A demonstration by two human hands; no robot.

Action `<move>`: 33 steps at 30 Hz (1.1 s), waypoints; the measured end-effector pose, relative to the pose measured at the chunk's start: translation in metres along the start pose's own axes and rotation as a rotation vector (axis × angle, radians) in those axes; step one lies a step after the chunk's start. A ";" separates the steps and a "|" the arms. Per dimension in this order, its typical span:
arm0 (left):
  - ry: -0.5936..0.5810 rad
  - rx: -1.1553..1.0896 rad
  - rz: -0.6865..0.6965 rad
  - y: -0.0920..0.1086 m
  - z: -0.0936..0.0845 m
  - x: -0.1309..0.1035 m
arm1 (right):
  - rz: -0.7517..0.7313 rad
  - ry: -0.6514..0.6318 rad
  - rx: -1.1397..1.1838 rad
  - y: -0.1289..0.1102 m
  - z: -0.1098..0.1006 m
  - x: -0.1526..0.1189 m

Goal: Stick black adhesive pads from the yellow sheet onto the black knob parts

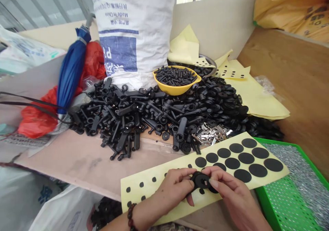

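My left hand [167,191], with a beaded bracelet at the wrist, closes around a black plastic part [201,180] that has a round end with a small slot. From the other side, the thumb and fingers of my right hand [232,190] pinch the round end's edge. A dark rounded edge shows just under the right fingertips; whether it belongs to the part or to a disc on the sheet I cannot tell. Beneath both hands lies a yellow backing sheet [159,169], with large black round stickers [246,158] on its right and small dark spots on its left.
Behind the sheet spreads a heap of black plastic arms [125,109] and round caps [218,97]. A yellow bowl [177,89] of black screw-like pieces stands on it, near small metal clips [212,134]. A green basket [282,203] with silvery pieces sits at right. A blue umbrella [70,73] leans at left.
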State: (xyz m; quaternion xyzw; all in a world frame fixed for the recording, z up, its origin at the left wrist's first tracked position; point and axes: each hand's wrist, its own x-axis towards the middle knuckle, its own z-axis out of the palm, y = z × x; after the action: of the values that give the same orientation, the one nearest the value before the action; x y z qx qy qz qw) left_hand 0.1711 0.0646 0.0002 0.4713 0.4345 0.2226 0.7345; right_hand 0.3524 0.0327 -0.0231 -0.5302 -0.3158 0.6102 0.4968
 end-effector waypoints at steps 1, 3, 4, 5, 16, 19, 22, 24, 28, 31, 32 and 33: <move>0.008 0.014 -0.003 0.000 0.000 0.000 | -0.002 0.002 -0.005 0.000 0.000 0.000; 0.017 0.047 -0.009 0.000 0.000 -0.001 | -0.007 0.003 -0.017 -0.001 0.001 0.000; 0.018 0.057 -0.010 0.000 0.001 -0.001 | -0.010 0.003 -0.022 -0.002 0.001 0.000; 0.022 0.062 -0.013 0.001 0.001 -0.001 | -0.014 0.003 -0.024 -0.002 0.002 0.000; 0.070 0.069 0.026 0.002 0.006 -0.001 | -0.045 0.004 -0.068 0.000 0.002 -0.002; 0.069 0.042 0.062 -0.003 0.005 0.000 | -0.074 0.009 -0.105 0.000 0.003 -0.002; 0.089 0.033 0.061 -0.006 0.006 0.001 | -0.099 0.003 -0.147 0.000 0.003 -0.004; 0.116 0.048 0.055 -0.005 0.006 0.001 | -0.109 -0.016 -0.176 -0.001 0.004 -0.005; 0.139 0.087 0.047 0.000 0.009 -0.001 | -0.146 -0.037 -0.244 -0.005 0.008 -0.008; 0.129 0.136 0.065 0.002 0.010 -0.003 | -0.148 -0.023 -0.269 -0.007 0.009 -0.009; 0.136 0.142 0.071 0.002 0.010 -0.004 | -0.138 -0.010 -0.261 -0.007 0.009 -0.009; 0.148 0.142 0.072 0.001 0.010 -0.004 | -0.121 0.001 -0.246 -0.007 0.009 -0.010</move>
State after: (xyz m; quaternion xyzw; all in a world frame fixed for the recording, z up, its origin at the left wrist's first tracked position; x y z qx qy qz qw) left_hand 0.1778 0.0572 0.0048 0.5196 0.4850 0.2517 0.6569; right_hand 0.3449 0.0269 -0.0114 -0.5672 -0.4195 0.5355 0.4642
